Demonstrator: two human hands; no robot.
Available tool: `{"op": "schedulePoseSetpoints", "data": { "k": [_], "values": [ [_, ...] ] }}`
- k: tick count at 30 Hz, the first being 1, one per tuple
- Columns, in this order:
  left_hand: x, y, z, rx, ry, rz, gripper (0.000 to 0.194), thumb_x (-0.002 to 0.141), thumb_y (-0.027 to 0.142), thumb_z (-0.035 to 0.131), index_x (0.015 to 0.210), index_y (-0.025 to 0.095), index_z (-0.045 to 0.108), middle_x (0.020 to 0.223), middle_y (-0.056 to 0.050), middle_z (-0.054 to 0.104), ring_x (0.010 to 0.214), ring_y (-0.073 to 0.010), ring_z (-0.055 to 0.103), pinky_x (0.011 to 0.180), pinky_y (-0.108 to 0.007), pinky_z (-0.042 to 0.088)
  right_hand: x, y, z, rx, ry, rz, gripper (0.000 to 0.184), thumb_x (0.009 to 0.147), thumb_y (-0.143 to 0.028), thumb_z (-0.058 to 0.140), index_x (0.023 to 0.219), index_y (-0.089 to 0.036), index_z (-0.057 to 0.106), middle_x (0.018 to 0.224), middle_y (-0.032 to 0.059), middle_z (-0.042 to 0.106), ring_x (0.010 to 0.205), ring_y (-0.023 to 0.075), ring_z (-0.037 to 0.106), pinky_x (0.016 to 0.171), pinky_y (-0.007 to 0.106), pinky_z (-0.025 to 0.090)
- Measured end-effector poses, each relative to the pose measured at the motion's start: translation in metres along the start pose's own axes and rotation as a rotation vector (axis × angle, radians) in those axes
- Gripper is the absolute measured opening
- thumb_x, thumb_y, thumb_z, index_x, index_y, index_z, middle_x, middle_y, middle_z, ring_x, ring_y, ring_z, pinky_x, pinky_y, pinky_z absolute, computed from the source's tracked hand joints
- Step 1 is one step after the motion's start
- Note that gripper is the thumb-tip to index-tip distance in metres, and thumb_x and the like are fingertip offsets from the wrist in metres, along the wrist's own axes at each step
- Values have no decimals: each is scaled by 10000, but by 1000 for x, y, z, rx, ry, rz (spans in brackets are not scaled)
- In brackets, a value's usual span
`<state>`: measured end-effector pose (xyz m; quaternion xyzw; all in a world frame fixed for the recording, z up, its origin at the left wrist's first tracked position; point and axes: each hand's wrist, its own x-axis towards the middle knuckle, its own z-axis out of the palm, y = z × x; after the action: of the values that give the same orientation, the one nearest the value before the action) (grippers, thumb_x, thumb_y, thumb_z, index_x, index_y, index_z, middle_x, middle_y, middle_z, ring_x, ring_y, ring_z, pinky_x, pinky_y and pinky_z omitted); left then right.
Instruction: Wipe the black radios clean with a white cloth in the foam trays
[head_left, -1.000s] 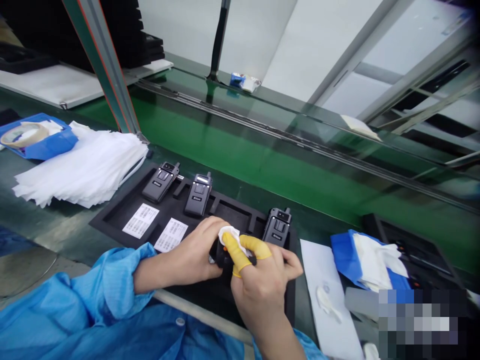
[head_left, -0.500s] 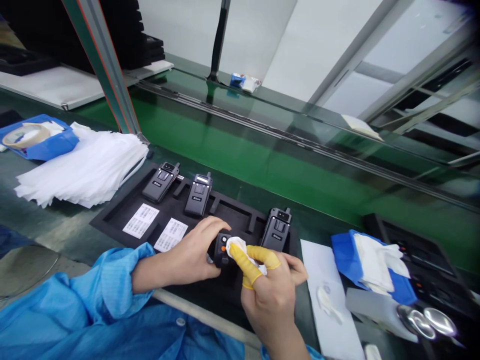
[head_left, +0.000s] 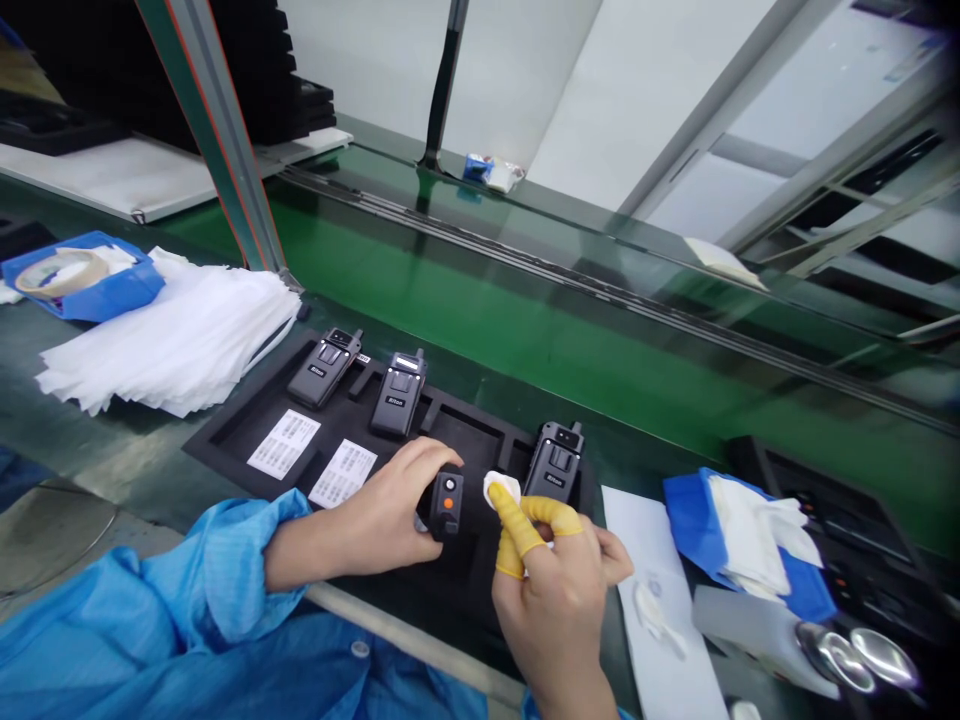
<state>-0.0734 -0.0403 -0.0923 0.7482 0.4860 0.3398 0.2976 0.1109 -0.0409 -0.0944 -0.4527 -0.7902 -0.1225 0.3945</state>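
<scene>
My left hand (head_left: 394, 505) grips a black two-way radio (head_left: 445, 503) by its sides, with the end that has a white and an orange button facing me. In my right hand (head_left: 559, 570), whose fingertips wear yellow finger cots, a small white wiping cloth (head_left: 502, 488) is pinched. A gap separates the cloth from the radio. Below both hands lies a black foam tray (head_left: 225, 440). It holds a left radio (head_left: 325, 370), a middle radio (head_left: 399, 393) and a right radio (head_left: 554, 462), all back side up, plus two white barcode label sheets (head_left: 283, 443).
At left, a stack of white sheets (head_left: 172, 335) lies beside a blue bin (head_left: 112, 290) with a tape roll. On the right are white paper (head_left: 660, 590), a blue bin (head_left: 694, 520) of cloths, a bottle (head_left: 750, 620) and another black tray (head_left: 840, 490). A post (head_left: 217, 140) rises behind.
My right hand has drawn the cloth away from the radio's button end, to the right. My left hand still holds the radio in nearly the same place.
</scene>
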Motion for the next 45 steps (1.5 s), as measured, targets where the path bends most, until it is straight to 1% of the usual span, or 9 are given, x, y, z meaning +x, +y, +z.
{"op": "schedulePoseSetpoints", "data": {
  "k": [4, 10, 17, 22, 28, 31, 36, 42, 45],
  "values": [
    [0, -1, 1, -12, -1, 13, 628, 568, 50, 613, 1146, 204, 419, 1148, -65, 462, 1100, -230, 468, 946, -363, 430, 4, -2, 0, -11, 15, -47, 167, 741, -67, 476, 618, -170, 523, 875, 46, 554, 726, 133, 436, 748, 356, 275],
    [1, -1, 0, -49, -13, 38, 570, 585, 37, 609, 1103, 201, 437, 1077, -52, 481, 1027, -214, 493, 901, -360, 448, 10, -16, 6, -8, -2, -122, 250, 797, -84, 467, 910, -219, 644, 882, 30, 589, 772, 136, 471, 786, 369, 262],
    [1, 3, 2, -17, 14, -4, 573, 588, 57, 651, 1098, 198, 433, 1114, -66, 485, 1059, -229, 488, 919, -378, 440, 5, -30, 3, -132, 54, -155, 216, 762, -44, 486, 806, -199, 630, 856, 30, 619, 812, 135, 508, 832, 393, 272],
    [0, 3, 0, -9, 15, -24, 599, 591, 71, 634, 1126, 217, 407, 1138, -64, 469, 1073, -234, 488, 929, -384, 437, -2, -29, -2, -118, 33, -105, 232, 770, -29, 455, 820, -189, 616, 835, 45, 616, 790, 147, 505, 797, 380, 293],
    [1, 3, 0, -4, 19, -32, 601, 575, 47, 605, 1118, 223, 417, 1126, -54, 474, 1051, -227, 502, 912, -367, 448, -12, -16, 1, -71, 21, -19, 195, 723, -42, 465, 588, -183, 456, 837, 43, 569, 771, 155, 469, 786, 385, 284],
    [1, 4, 0, 10, 13, -26, 607, 571, 38, 592, 1123, 216, 413, 1128, -59, 473, 1060, -227, 496, 922, -367, 444, -11, -12, -2, -76, 4, 4, 176, 721, -43, 443, 664, -193, 516, 860, 39, 562, 737, 147, 450, 784, 384, 275],
    [2, 5, 1, 17, 6, -7, 601, 551, 30, 572, 1108, 197, 419, 1122, -66, 472, 1070, -225, 484, 936, -369, 438, -3, -10, -3, -35, -2, -85, 305, 748, -42, 449, 934, -213, 619, 919, 39, 570, 751, 136, 457, 782, 371, 262],
    [6, 8, 3, 62, -11, 23, 546, 585, 51, 574, 1087, 215, 437, 1085, -60, 512, 1036, -233, 521, 911, -378, 459, 4, -15, 7, 99, -6, -23, 332, 702, -17, 440, 795, -251, 656, 793, -10, 573, 775, 127, 453, 789, 357, 254],
    [8, 4, 4, 137, 15, 36, 472, 660, 128, 585, 1102, 227, 456, 1104, -64, 519, 1048, -248, 533, 908, -383, 466, 4, -13, 5, 115, -59, 18, 341, 713, -74, 489, 879, -302, 680, 841, -28, 586, 798, 121, 464, 808, 358, 257]
  ]
}}
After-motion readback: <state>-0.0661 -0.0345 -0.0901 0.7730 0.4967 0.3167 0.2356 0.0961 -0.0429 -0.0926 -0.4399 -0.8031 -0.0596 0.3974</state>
